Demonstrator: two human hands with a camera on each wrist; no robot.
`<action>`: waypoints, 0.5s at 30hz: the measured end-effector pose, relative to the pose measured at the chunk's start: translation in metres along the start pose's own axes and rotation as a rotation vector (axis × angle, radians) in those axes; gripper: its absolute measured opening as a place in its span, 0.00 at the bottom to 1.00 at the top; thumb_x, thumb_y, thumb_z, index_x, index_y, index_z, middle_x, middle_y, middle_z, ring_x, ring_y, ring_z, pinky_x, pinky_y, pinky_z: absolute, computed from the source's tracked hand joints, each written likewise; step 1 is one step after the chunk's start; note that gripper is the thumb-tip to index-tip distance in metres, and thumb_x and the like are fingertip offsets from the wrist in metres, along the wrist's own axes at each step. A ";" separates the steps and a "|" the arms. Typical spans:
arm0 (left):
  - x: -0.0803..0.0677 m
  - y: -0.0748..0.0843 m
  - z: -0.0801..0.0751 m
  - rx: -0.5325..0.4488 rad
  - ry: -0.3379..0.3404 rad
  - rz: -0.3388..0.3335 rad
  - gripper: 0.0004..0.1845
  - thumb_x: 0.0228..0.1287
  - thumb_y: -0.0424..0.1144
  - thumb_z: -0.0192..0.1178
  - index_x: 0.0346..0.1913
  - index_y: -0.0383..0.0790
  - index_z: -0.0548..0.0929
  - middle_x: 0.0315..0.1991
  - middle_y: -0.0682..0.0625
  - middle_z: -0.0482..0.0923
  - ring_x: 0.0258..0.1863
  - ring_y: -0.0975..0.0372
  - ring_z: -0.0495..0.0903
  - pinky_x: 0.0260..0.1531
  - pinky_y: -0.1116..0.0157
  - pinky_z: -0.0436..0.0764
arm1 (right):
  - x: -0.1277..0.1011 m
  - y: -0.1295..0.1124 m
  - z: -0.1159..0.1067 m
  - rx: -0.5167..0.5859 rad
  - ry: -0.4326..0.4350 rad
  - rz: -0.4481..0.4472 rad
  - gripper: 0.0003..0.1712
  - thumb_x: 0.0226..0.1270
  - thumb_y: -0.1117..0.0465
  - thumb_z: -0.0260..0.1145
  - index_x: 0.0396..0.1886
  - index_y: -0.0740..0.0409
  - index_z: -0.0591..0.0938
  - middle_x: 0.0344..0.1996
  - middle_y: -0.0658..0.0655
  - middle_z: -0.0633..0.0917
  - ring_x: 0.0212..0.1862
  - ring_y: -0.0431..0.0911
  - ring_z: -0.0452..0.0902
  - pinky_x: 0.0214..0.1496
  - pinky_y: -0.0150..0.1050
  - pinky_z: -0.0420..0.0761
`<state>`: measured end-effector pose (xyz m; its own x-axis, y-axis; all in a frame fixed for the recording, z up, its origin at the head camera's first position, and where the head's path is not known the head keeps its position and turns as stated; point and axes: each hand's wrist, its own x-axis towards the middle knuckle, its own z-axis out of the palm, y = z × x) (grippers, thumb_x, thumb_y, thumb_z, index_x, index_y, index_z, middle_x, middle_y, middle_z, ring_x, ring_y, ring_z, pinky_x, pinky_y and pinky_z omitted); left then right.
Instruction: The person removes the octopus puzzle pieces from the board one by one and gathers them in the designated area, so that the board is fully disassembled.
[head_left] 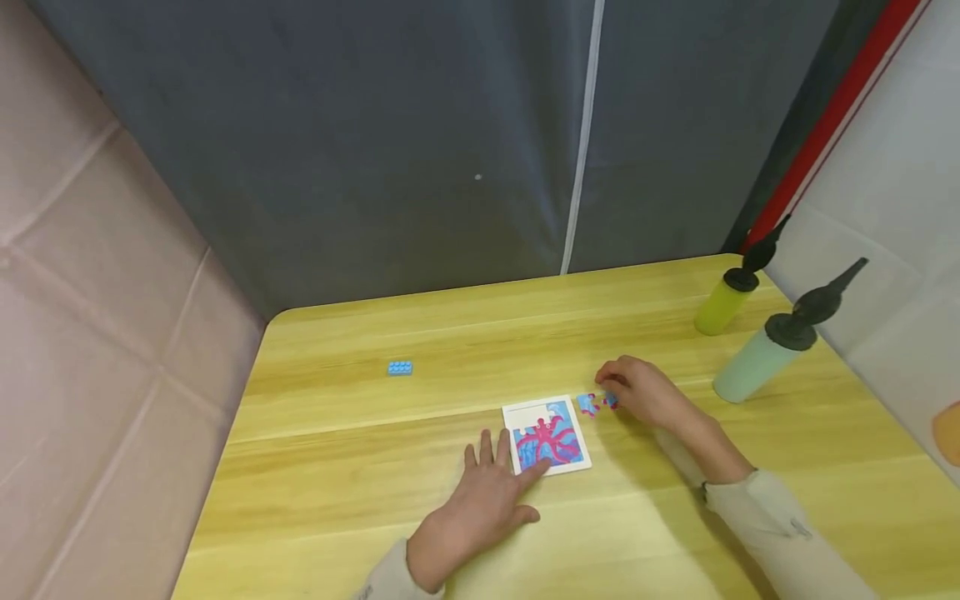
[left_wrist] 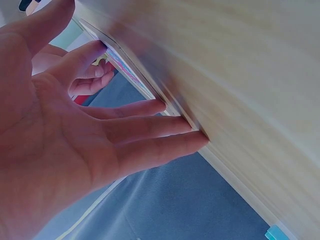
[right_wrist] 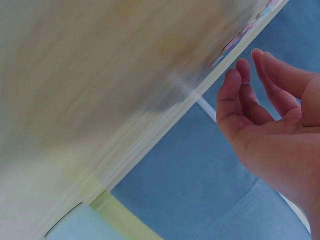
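A white-framed jigsaw puzzle [head_left: 551, 442] with a pink octopus on blue lies flat on the table, its upper-left part bare white. My left hand [head_left: 480, 504] is spread beside it, index fingertip on the lower edge of the picture and the other fingers straight on the wood by the left side of the frame. Just right of the frame lie two loose puzzle pieces, one blue and pink piece [head_left: 587, 405] and another piece [head_left: 611, 401] partly under my right hand [head_left: 648, 396]. In the right wrist view the right fingers [right_wrist: 231, 95] are loosely bent, with nothing between them and the thumb.
A blue toy brick [head_left: 401, 368] lies on the wooden table [head_left: 337, 467] to the left. At the right stand a yellow-green bottle [head_left: 722, 310] and a pale green bottle [head_left: 753, 367], both with black tops. A dark grey curtain [head_left: 375, 167] hangs behind the table.
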<state>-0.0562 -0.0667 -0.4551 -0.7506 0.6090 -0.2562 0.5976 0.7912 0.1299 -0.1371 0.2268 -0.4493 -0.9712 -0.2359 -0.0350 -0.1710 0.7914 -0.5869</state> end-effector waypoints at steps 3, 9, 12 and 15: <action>0.000 0.000 0.000 0.002 -0.001 0.000 0.38 0.65 0.64 0.63 0.77 0.71 0.65 0.77 0.28 0.60 0.75 0.29 0.61 0.67 0.35 0.72 | 0.002 -0.004 0.003 0.013 -0.007 -0.006 0.08 0.76 0.66 0.62 0.46 0.60 0.87 0.37 0.55 0.86 0.34 0.42 0.77 0.41 0.40 0.78; 0.001 -0.001 0.000 0.002 -0.012 -0.005 0.38 0.66 0.64 0.63 0.77 0.72 0.65 0.78 0.28 0.60 0.75 0.29 0.60 0.67 0.35 0.71 | 0.002 -0.011 0.007 0.020 -0.004 -0.032 0.09 0.75 0.67 0.62 0.48 0.63 0.87 0.36 0.55 0.86 0.36 0.43 0.76 0.41 0.39 0.79; 0.001 -0.001 0.000 0.003 -0.015 -0.006 0.37 0.66 0.65 0.62 0.77 0.72 0.65 0.78 0.28 0.60 0.75 0.29 0.60 0.67 0.35 0.71 | 0.002 -0.015 0.009 0.023 0.003 -0.064 0.09 0.74 0.67 0.63 0.48 0.63 0.87 0.36 0.55 0.85 0.37 0.44 0.77 0.42 0.40 0.79; 0.002 -0.001 -0.001 0.001 -0.019 -0.007 0.37 0.66 0.65 0.62 0.78 0.72 0.65 0.78 0.28 0.59 0.75 0.29 0.60 0.67 0.35 0.71 | 0.002 -0.018 0.011 0.028 0.002 -0.082 0.09 0.74 0.68 0.62 0.48 0.63 0.87 0.36 0.54 0.85 0.38 0.44 0.76 0.42 0.39 0.79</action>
<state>-0.0584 -0.0663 -0.4552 -0.7495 0.6022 -0.2749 0.5925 0.7955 0.1270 -0.1345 0.2058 -0.4477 -0.9545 -0.2979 0.0153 -0.2450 0.7535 -0.6101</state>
